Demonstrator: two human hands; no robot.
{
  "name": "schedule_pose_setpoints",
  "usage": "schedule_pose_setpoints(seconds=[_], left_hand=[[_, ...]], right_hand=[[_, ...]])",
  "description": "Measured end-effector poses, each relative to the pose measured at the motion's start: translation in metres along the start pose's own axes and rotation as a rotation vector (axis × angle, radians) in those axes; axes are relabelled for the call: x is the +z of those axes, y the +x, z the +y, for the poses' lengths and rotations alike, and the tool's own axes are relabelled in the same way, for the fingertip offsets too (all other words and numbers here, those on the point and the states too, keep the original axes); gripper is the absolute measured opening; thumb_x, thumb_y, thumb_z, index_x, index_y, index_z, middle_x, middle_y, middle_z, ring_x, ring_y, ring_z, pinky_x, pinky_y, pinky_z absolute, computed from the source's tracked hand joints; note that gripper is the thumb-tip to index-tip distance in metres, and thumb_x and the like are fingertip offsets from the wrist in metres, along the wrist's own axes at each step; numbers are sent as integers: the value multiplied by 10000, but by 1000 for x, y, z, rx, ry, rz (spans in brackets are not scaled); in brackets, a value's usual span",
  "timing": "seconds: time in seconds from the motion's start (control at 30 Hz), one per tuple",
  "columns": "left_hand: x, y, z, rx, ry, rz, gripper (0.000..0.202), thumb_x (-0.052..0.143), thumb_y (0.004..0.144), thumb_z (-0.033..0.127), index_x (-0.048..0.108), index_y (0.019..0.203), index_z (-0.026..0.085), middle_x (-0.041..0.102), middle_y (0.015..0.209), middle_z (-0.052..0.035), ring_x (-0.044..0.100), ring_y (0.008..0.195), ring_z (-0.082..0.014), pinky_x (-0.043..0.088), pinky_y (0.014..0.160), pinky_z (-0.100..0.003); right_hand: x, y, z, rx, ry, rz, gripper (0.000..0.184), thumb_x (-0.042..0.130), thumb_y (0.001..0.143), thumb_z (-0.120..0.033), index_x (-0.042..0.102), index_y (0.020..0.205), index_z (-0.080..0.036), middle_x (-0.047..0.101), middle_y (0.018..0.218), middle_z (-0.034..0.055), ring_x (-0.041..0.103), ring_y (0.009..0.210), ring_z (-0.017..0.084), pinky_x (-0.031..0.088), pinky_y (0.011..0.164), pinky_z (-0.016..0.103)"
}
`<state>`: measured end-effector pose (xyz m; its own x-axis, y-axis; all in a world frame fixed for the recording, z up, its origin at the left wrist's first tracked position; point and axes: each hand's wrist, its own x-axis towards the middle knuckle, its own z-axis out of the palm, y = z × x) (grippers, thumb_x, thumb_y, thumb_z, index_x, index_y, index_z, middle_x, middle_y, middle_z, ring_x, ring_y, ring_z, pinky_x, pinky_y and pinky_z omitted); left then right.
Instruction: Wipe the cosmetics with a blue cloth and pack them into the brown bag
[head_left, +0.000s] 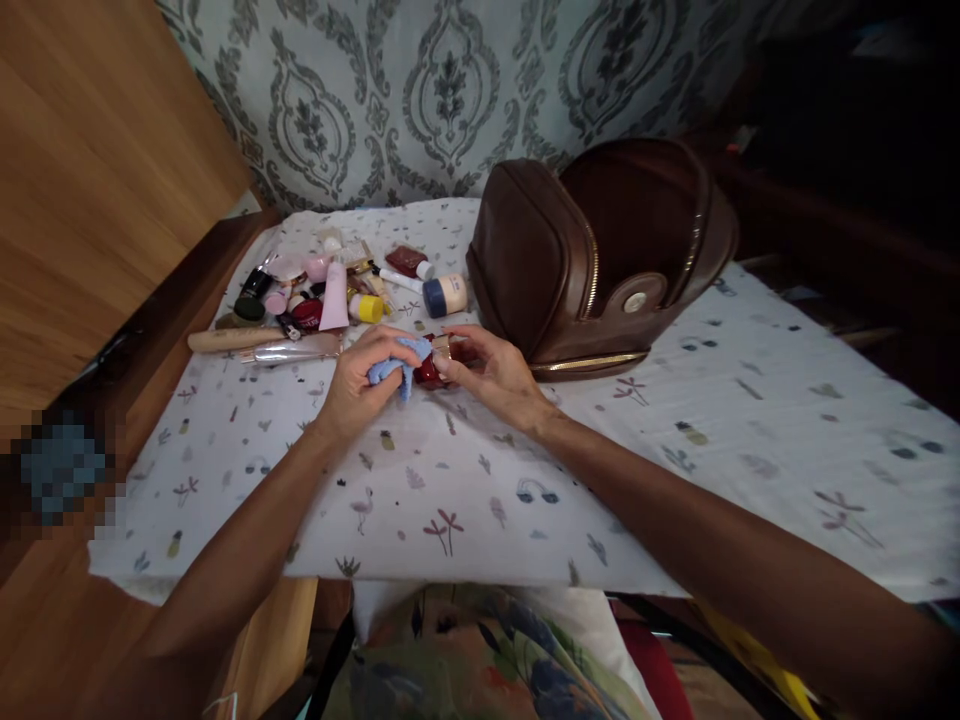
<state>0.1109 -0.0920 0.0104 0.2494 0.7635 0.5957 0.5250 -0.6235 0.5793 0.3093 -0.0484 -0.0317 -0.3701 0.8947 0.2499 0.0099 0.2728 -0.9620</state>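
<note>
My left hand [369, 375] is closed around a crumpled blue cloth [405, 368], whose edge rests against a small dark red bottle [429, 372]. The bottle has a gold-coloured cap or collar [441, 347]. On its right side, my right hand [491, 372] pinches that gold part between thumb and fingers. Both hands are low over the patterned cloth on the table. A cream jar with a dark blue lid [448, 295] lies just behind the bottle. What exactly the bottle holds I cannot make out.
An open brown leather bag [517, 260] with gold zips stands right of my hands. Left of them lies a pile of cosmetics, including a pink tube [335, 295], a yellow-capped item [367, 308] and a wooden handle [221, 341]. A patterned white cloth [450, 480] covers the table.
</note>
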Motion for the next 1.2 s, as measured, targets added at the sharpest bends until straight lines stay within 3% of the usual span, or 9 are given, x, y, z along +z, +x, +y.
schedule_pose_setpoints(seconds=[0.2,0.5,0.73,0.97,1.2], left_hand=[[2,0,0,110,53,-36,233,543,812,71,702,833,241,724,995,-39,650,972,-217,499,908,-391],[6,-3,0,147,113,-31,226,533,851,95,700,851,247,741,1034,-45,633,991,-231,497,929,-428],[9,-6,5,315,329,-7,227,533,882,75,688,897,240,739,1093,-55,600,1021,-244,528,898,-441],[11,-5,4,489,390,68,230,547,873,30,657,920,227,744,1088,-63,593,1010,-236,543,873,-437],[12,-5,8,422,339,82,217,542,877,45,658,896,228,741,1072,-63,608,1006,-232,544,868,-431]], right_hand=[[3,2,2,114,215,16,582,788,725,-596,619,1122,-206,723,893,35,723,784,201,631,671,346],[7,1,0,197,301,73,495,799,750,-547,615,1056,-205,703,863,27,736,798,200,652,722,368],[11,-1,-6,214,413,118,483,842,707,-513,625,1007,-204,712,866,13,726,754,172,651,685,326],[10,-4,-18,284,558,154,430,842,739,-485,632,963,-185,737,878,31,726,810,161,633,700,275],[7,-5,-24,313,651,155,356,804,789,-484,648,906,-186,740,872,30,698,795,152,600,681,264]])
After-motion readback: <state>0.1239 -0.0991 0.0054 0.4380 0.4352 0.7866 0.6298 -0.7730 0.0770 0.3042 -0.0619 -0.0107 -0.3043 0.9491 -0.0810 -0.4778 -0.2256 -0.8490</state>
